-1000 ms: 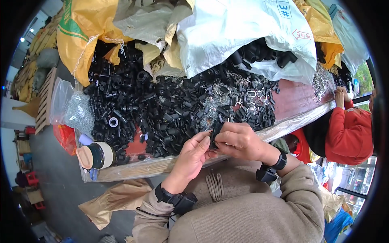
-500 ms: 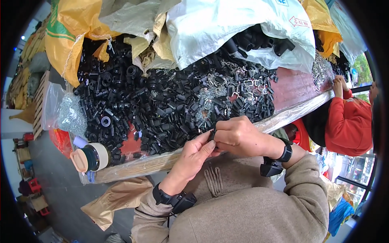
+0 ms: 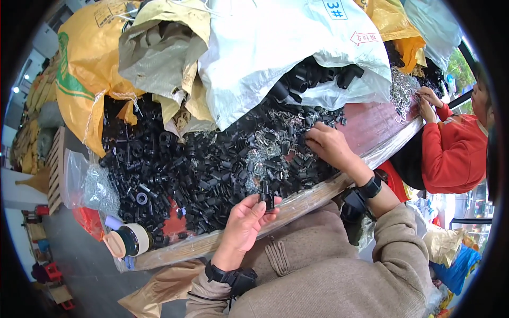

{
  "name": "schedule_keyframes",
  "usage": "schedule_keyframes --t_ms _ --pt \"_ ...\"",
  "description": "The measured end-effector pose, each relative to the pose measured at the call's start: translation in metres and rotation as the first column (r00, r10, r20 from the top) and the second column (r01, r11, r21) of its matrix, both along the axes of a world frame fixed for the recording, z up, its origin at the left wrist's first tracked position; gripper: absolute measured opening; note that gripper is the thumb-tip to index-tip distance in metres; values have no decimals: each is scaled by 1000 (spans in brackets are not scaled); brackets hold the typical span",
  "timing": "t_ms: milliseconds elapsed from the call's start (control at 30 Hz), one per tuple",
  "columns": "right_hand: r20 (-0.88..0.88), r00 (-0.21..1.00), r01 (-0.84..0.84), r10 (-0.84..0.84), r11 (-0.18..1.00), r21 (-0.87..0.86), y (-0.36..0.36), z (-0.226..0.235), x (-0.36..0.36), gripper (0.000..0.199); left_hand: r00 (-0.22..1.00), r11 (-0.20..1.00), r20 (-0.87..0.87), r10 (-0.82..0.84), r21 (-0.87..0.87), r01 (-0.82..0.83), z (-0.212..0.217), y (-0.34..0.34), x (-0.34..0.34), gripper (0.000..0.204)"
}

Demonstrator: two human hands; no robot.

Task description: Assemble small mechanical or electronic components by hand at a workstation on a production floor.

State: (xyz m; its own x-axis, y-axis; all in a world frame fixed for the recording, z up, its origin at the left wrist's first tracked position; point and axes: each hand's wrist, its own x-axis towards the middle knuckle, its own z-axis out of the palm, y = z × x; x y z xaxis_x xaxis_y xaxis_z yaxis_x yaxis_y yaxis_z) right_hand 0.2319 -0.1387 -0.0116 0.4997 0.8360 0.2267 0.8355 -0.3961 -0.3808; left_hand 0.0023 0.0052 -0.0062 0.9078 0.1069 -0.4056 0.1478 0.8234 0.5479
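Note:
Upright between the fingers and thumb of my left hand (image 3: 244,223) is a short black plastic tube-shaped part (image 3: 266,194), above the table's near edge. My right hand (image 3: 334,148) reaches farther out, over the right side of the heap. Its fingers are curled together, their tips down among the parts; whatever they grip is too small or hidden to make out. The heap of small black plastic pieces (image 3: 212,168) spreads over the tabletop. Silvery metal wire loops (image 3: 271,142) and small screws lie mixed into it, close to my right hand.
Behind the heap stand a white sack (image 3: 249,58) spilling black pipe fittings and a yellow sack (image 3: 85,87). A jar (image 3: 130,239) lies at the left corner by a clear bag of small pieces (image 3: 99,188). A wooden rail (image 3: 302,209) edges the table. At right, a person in red (image 3: 453,153) handles metal pieces.
My hands were together over the near edge and have parted. The right went out to the heap; the left stays back with the black part, now in plain sight. The view has shifted slightly.

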Motion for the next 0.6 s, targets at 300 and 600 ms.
schedule_keyframes --t_ms 300,600 --pt "-76 990 -108 119 984 139 8 -9 8 11 1000 1000 11 28 -4 -28 -1 -2 -4 24" --pt "-954 -131 262 271 937 230 7 6 -16 16 994 994 45 97 54 -100 3 -2 6 28"
